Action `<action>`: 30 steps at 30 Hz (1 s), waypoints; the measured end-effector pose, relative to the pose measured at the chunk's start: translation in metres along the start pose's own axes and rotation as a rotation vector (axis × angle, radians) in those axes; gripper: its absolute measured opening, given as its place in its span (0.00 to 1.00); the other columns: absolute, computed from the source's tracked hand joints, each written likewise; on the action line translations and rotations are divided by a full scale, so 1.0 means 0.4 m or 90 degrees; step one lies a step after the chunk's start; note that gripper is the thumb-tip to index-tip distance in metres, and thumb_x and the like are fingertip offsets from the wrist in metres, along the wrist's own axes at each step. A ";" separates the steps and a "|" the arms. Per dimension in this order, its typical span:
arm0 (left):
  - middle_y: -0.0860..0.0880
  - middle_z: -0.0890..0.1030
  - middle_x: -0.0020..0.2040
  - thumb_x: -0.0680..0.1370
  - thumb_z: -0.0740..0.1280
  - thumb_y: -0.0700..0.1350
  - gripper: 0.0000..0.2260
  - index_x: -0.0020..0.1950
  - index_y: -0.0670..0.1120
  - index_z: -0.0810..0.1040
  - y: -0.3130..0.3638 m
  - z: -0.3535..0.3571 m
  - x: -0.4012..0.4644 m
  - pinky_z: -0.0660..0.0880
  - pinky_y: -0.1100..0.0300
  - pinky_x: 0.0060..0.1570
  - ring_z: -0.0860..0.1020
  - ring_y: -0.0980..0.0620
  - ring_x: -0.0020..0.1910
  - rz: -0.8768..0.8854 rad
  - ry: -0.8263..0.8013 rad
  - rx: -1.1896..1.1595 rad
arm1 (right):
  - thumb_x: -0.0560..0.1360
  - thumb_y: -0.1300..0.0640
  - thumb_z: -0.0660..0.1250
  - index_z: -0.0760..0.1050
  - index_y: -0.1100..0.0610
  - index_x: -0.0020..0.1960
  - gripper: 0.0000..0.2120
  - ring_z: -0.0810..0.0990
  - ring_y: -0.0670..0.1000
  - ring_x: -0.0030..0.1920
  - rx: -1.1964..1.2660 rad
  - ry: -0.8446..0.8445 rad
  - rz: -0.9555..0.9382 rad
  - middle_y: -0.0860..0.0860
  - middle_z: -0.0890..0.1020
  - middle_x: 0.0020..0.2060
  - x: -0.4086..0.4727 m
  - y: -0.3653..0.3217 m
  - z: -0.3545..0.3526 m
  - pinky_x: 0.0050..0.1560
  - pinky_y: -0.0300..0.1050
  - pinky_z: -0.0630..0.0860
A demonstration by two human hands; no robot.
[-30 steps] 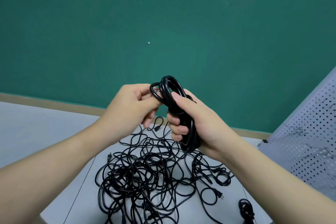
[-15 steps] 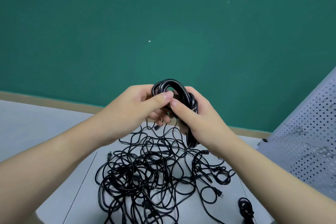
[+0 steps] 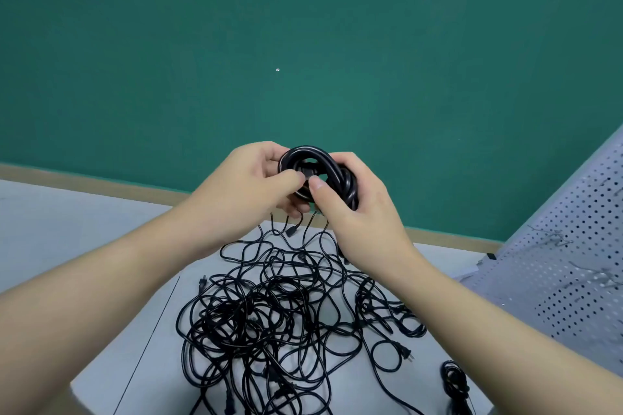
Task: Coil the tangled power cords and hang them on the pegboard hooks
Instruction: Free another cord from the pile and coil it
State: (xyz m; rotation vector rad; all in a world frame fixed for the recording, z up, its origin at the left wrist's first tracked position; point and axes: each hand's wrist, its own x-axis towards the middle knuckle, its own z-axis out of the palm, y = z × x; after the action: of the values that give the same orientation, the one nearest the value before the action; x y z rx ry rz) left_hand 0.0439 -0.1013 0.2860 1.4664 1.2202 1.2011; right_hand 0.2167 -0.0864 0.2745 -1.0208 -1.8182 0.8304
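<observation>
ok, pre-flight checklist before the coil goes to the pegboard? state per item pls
1. Coil held by both hands: ok. Left hand pinches its near side, right hand wraps the far side.
2. Loose end tucked in so the coil will not spring open: cannot tell, the fingers hide it.
3. Coil free of the tangled pile on the table: cannot tell, strands run close under the hands.
4. Pegboard in view to the right: ok.
5. Free hook on it: ok, the wire hooks seen carry nothing.
6. Other cords coiled: not ok, only one small bundle lies by the table edge.
</observation>
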 end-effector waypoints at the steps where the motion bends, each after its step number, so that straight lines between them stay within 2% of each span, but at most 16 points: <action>1: 0.46 0.87 0.42 0.81 0.67 0.39 0.05 0.55 0.41 0.81 0.001 0.002 0.002 0.83 0.48 0.52 0.84 0.48 0.37 -0.003 0.032 0.033 | 0.82 0.55 0.67 0.77 0.51 0.56 0.03 0.74 0.42 0.36 -0.016 0.006 -0.010 0.45 0.79 0.37 -0.002 0.000 0.004 0.39 0.33 0.70; 3: 0.47 0.87 0.40 0.79 0.69 0.42 0.03 0.50 0.45 0.83 -0.001 0.003 0.008 0.82 0.49 0.51 0.84 0.49 0.35 0.008 0.088 0.119 | 0.82 0.55 0.67 0.76 0.51 0.55 0.03 0.73 0.43 0.36 -0.030 0.012 -0.019 0.47 0.79 0.39 -0.003 0.000 0.011 0.39 0.34 0.71; 5: 0.48 0.86 0.40 0.78 0.70 0.43 0.03 0.48 0.46 0.84 -0.005 -0.001 0.013 0.81 0.52 0.48 0.84 0.51 0.33 0.014 0.103 0.144 | 0.82 0.55 0.67 0.76 0.51 0.55 0.03 0.72 0.42 0.34 -0.035 0.016 -0.013 0.47 0.79 0.38 -0.002 0.001 0.015 0.38 0.34 0.70; 7: 0.44 0.86 0.42 0.79 0.71 0.42 0.03 0.48 0.44 0.84 -0.007 -0.008 0.017 0.81 0.58 0.44 0.82 0.53 0.33 0.014 0.078 0.121 | 0.82 0.55 0.67 0.76 0.51 0.55 0.03 0.73 0.42 0.35 -0.034 0.015 0.001 0.46 0.78 0.37 0.001 0.005 0.015 0.38 0.33 0.70; 9: 0.40 0.86 0.44 0.79 0.71 0.39 0.03 0.49 0.42 0.85 -0.011 -0.020 0.021 0.81 0.60 0.44 0.82 0.53 0.34 0.013 0.040 0.094 | 0.82 0.55 0.68 0.76 0.50 0.56 0.04 0.76 0.43 0.40 -0.021 0.009 0.019 0.44 0.80 0.40 0.003 0.009 0.014 0.41 0.32 0.71; 12: 0.40 0.86 0.47 0.80 0.71 0.39 0.04 0.51 0.42 0.86 -0.025 -0.037 0.027 0.82 0.50 0.52 0.84 0.45 0.40 0.005 -0.005 0.076 | 0.81 0.54 0.68 0.76 0.48 0.59 0.07 0.81 0.46 0.49 0.001 -0.005 0.044 0.45 0.83 0.47 0.004 0.013 0.017 0.50 0.36 0.75; 13: 0.40 0.87 0.48 0.80 0.71 0.39 0.05 0.51 0.42 0.86 -0.029 -0.039 0.028 0.82 0.46 0.55 0.84 0.41 0.43 0.004 -0.013 0.073 | 0.81 0.54 0.68 0.76 0.48 0.59 0.07 0.81 0.46 0.49 0.004 -0.006 0.048 0.45 0.84 0.48 0.005 0.013 0.019 0.51 0.37 0.75; 15: 0.41 0.87 0.49 0.80 0.70 0.38 0.05 0.52 0.43 0.86 -0.034 -0.041 0.029 0.81 0.43 0.56 0.84 0.36 0.49 0.008 -0.023 0.064 | 0.81 0.54 0.69 0.76 0.48 0.57 0.06 0.80 0.45 0.44 0.014 0.000 0.054 0.45 0.83 0.45 0.005 0.011 0.022 0.46 0.38 0.74; 16: 0.41 0.87 0.49 0.80 0.70 0.37 0.06 0.52 0.43 0.86 -0.035 -0.042 0.031 0.81 0.44 0.54 0.83 0.36 0.49 0.011 -0.024 0.059 | 0.81 0.54 0.69 0.77 0.49 0.56 0.04 0.77 0.44 0.39 0.021 0.002 0.056 0.45 0.82 0.42 0.005 0.010 0.023 0.42 0.37 0.72; 18: 0.41 0.87 0.49 0.79 0.69 0.35 0.07 0.52 0.43 0.86 -0.035 -0.042 0.032 0.80 0.50 0.50 0.83 0.44 0.43 0.016 -0.026 0.048 | 0.81 0.54 0.70 0.76 0.49 0.54 0.04 0.73 0.44 0.34 0.040 0.005 0.067 0.44 0.78 0.37 0.005 0.008 0.025 0.39 0.38 0.69; 20: 0.40 0.86 0.50 0.77 0.70 0.33 0.08 0.52 0.42 0.86 -0.035 -0.039 0.036 0.79 0.55 0.45 0.81 0.50 0.42 0.010 -0.022 0.018 | 0.80 0.53 0.70 0.76 0.49 0.53 0.04 0.72 0.45 0.34 0.056 0.008 0.079 0.43 0.76 0.36 0.007 0.006 0.027 0.40 0.42 0.69; 24: 0.42 0.86 0.49 0.71 0.70 0.37 0.10 0.51 0.41 0.86 -0.038 -0.030 0.039 0.78 0.61 0.40 0.82 0.52 0.43 -0.021 -0.011 -0.094 | 0.80 0.53 0.70 0.76 0.48 0.53 0.04 0.74 0.47 0.35 0.097 0.018 0.105 0.43 0.77 0.35 0.012 0.005 0.024 0.42 0.44 0.71; 27: 0.39 0.86 0.53 0.77 0.68 0.32 0.09 0.53 0.37 0.85 -0.040 -0.015 0.036 0.81 0.56 0.52 0.83 0.49 0.47 -0.037 -0.005 -0.170 | 0.80 0.54 0.70 0.77 0.49 0.53 0.03 0.75 0.47 0.35 0.118 0.030 0.107 0.42 0.78 0.34 0.014 0.009 0.015 0.41 0.43 0.70; 29: 0.37 0.85 0.55 0.78 0.67 0.32 0.09 0.55 0.35 0.84 -0.041 -0.010 0.036 0.78 0.51 0.61 0.84 0.47 0.49 -0.050 0.002 -0.211 | 0.80 0.54 0.71 0.77 0.50 0.53 0.04 0.75 0.47 0.34 0.122 0.036 0.112 0.42 0.78 0.34 0.015 0.010 0.011 0.40 0.42 0.70; 30: 0.36 0.85 0.56 0.78 0.68 0.33 0.09 0.56 0.34 0.84 -0.041 -0.010 0.037 0.78 0.50 0.63 0.83 0.47 0.50 -0.050 0.000 -0.224 | 0.81 0.54 0.71 0.77 0.51 0.54 0.04 0.74 0.47 0.33 0.136 0.034 0.121 0.42 0.78 0.34 0.015 0.008 0.009 0.39 0.42 0.70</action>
State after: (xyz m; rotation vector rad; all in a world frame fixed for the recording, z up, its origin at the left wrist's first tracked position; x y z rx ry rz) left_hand 0.0381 -0.0839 0.2728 1.1477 0.9962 1.2876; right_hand 0.2128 -0.0803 0.2723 -1.0762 -1.5660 1.0780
